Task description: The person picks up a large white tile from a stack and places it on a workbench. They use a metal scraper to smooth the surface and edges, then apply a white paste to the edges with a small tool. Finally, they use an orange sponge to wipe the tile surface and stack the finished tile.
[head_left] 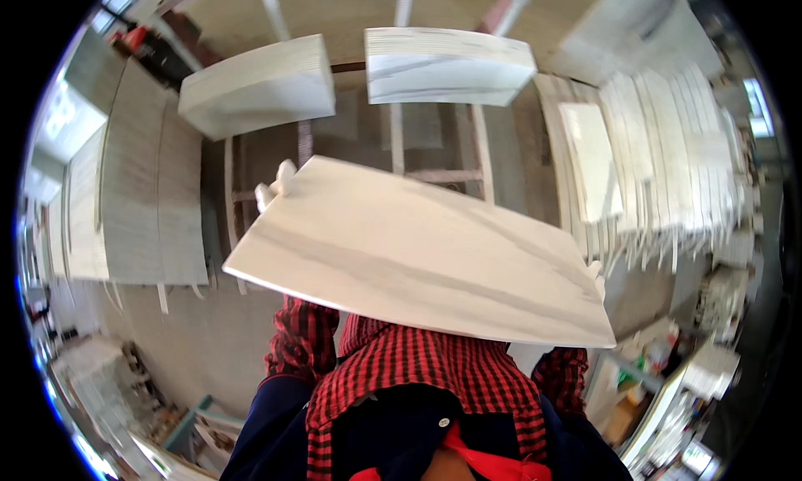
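A flat white slab with grey marble-like veins is held up in front of my body, tilted down toward the right. At its upper left edge the gloved fingers of my left hand curl around the rim. On the right edge only the white fingertips of my right hand show; the slab hides the rest. Both forearms, in red-and-black checked sleeves, pass beneath it. Beyond the slab, two stacks of similar slabs, a left one and a veined right one, rest on a metal rack.
Large boards lean or stand at the left. Many overlapping white slabs fill the right side, with one narrow slab lying on them. A cluttered bench stands at the lower right, and a crate at the lower left.
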A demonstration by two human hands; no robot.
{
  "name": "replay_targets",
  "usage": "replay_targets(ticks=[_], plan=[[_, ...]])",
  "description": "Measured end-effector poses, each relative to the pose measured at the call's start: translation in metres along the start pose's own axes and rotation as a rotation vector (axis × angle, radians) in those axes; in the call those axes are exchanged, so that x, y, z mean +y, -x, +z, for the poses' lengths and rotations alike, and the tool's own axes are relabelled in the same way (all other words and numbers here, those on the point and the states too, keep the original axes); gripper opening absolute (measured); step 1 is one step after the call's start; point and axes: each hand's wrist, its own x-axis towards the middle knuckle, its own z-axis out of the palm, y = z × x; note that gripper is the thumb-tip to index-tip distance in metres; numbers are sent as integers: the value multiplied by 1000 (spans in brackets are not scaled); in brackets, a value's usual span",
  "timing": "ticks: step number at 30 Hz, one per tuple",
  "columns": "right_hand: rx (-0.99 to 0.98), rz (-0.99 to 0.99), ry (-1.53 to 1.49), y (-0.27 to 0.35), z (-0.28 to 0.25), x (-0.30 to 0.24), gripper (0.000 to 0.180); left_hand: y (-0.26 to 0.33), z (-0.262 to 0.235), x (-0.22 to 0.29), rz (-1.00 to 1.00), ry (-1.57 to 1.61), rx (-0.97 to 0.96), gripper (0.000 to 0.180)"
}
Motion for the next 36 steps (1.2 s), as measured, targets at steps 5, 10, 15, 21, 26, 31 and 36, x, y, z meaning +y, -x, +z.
replay_targets(ticks=[5,10,15,21,26,31,36], plan=[[-97,238,-703,-123,88,-27,35,-50,1,78,167,-819,20,54],[-258,288,-784,-265,172,-47,35,-98,61,168,234,-929,33,51],[-361,252,-758,-385,269,-64,34,-174,85,272,957,-2704,152,45],[-450,197,-732,-473,352,-78,33,-218,162,350,910,-2765,237,48],[-515,165,-722,-513,405,-89,32,-234,230,378,956,-2879,293,49],[-547,151,-709,-530,439,-98,32,-246,257,389,854,-2848,266,53],[-538,159,-705,-538,455,-106,31,-274,248,388,1360,-2788,396,62]])
